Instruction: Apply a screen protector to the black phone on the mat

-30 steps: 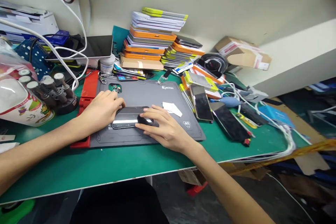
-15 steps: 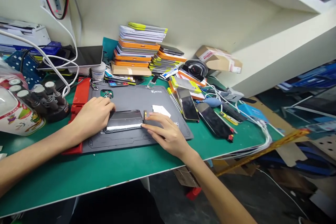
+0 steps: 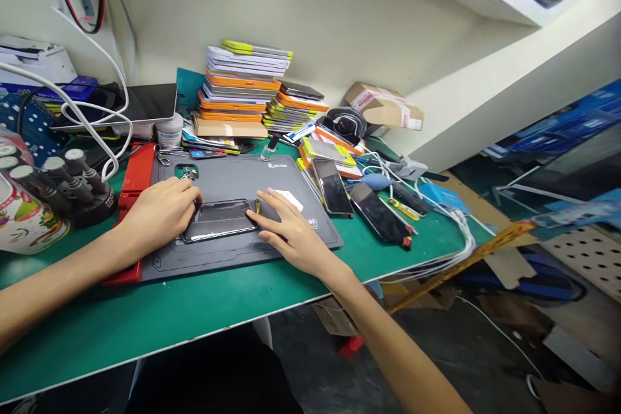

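Observation:
A smartphone [image 3: 220, 220] with a dark glossy face lies flat on the grey work mat [image 3: 233, 174]. My left hand [image 3: 165, 208] is closed at the phone's left end, with fingers curled at its edge; the thumb is partly hidden. My right hand [image 3: 287, 231] has its fingers spread, and fingertips touch the phone's right end. Beside that end, next to my right index finger, shows a short gold-coloured strip [image 3: 257, 206]. A small white piece [image 3: 290, 199] lies on the mat behind my right hand.
Two dark phone-shaped panels [image 3: 332, 186] [image 3: 381, 215] lie right of the mat. Stacked flat boxes [image 3: 245, 87] stand against the wall. A screwdriver holder [image 3: 80, 197] stands at left. White cables [image 3: 463, 239] hang over the table's right edge. A small bottle [image 3: 266, 152] stands behind.
The camera view has shifted, so everything sits further left. The phone's bright reflection has faded to a dark face. Both hands remain at its ends.

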A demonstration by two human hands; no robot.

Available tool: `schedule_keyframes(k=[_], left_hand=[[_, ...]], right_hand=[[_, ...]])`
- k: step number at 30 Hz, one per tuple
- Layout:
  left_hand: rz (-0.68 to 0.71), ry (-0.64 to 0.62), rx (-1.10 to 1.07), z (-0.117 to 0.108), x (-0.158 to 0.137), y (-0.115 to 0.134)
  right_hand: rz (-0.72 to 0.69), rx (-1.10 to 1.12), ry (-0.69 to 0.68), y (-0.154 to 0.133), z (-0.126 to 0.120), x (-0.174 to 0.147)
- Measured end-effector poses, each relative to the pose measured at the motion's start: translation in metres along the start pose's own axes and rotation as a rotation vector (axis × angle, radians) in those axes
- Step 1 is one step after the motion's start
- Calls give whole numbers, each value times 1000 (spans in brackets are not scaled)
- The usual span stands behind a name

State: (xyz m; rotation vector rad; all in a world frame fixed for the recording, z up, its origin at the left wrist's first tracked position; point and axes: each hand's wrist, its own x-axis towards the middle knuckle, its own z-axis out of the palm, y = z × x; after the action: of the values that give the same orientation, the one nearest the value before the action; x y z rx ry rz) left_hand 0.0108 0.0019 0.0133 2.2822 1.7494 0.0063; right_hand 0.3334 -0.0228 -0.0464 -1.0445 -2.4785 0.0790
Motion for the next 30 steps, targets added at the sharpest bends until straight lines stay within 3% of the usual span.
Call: schedule_keyframes(k=[4,8,10,15,19,21,25,28,30], left_hand=[[-2,-17,32,0,-1,-1],[-5,-40,47,-2,-3,2],[-4,-49,49,-3,-5,4],[0,-72,54,-5,-6,6],[4,-74,71,-1,-6,5],[10,-66,93,2,-6,4],[56,-23,178,6,-6,0],[109,80,276,8,-7,-2],[167,201,335,9,-7,-3]], right_hand=[[94,48,-130,2,-2,2],[31,-76,82,14,-5,8],[-65,-146,152,22,-9,16],[-429,-232,22,32,-19,37],[-510,-264,-8,34,-29,48],[-446,-195,36,35,-33,53],[-187,111,144,34,-34,71],[53,543,-89,32,-32,83],[134,734,-264,33,-30,84]])
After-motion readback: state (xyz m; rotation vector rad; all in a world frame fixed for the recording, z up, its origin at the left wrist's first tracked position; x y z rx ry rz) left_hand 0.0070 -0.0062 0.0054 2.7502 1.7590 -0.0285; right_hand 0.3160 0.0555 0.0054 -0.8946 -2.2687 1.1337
